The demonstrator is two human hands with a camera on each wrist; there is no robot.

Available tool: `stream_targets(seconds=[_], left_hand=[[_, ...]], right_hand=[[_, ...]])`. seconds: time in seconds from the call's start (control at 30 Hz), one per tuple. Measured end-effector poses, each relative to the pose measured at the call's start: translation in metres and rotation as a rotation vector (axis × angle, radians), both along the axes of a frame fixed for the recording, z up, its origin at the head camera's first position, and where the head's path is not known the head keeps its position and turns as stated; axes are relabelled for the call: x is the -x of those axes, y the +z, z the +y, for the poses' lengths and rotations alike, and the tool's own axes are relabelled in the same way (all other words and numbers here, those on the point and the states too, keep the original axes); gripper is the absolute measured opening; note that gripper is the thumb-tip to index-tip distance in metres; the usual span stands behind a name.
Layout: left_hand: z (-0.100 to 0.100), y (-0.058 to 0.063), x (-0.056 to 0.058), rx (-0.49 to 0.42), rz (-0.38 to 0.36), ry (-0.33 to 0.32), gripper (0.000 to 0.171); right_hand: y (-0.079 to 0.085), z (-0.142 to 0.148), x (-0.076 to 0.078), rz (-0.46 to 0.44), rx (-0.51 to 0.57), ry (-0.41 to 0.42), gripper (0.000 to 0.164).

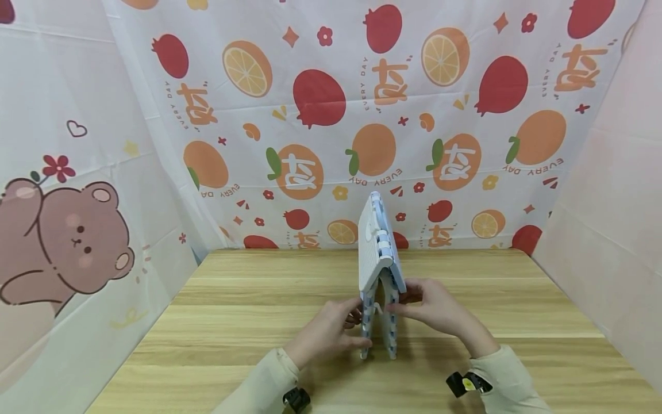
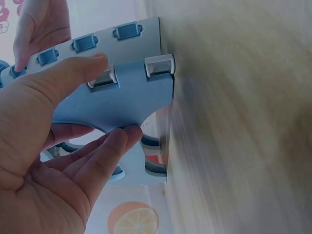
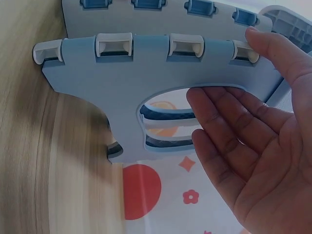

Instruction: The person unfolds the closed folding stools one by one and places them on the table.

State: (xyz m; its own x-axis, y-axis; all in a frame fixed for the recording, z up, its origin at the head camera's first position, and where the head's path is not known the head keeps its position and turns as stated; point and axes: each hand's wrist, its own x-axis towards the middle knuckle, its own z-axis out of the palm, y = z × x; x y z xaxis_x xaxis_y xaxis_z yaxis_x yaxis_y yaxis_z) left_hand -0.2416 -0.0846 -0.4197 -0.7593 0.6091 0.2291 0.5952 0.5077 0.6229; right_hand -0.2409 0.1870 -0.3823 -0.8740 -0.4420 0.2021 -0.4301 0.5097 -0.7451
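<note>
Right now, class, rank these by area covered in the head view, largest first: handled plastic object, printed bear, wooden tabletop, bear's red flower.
1. Wooden tabletop
2. Printed bear
3. Plastic object, tall but narrow
4. Red flower

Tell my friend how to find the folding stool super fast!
Look at the wood-grain table in front of the fruit-print cloth. Between the person's left hand and right hand is the folding stool. It's the only blue-and-white plastic thing there, its hinged panels bent like a tent.
</note>
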Motion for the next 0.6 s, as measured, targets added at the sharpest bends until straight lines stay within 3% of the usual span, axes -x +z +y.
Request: stream_targets(seconds=[0.37,0.6], left_hand=[[-0.005,0.005,0.003,-0.006,0.015,-0.002,0.048],[-0.011,0.007,0.004,0.002,-0.012,0.007,0.042]], right_hand=[[0.004,0.007,0.002,-0.020,0.005,0.023,0.038],[0.004,0.012,0.004,-0.008,-0.002,0.031,0.039]])
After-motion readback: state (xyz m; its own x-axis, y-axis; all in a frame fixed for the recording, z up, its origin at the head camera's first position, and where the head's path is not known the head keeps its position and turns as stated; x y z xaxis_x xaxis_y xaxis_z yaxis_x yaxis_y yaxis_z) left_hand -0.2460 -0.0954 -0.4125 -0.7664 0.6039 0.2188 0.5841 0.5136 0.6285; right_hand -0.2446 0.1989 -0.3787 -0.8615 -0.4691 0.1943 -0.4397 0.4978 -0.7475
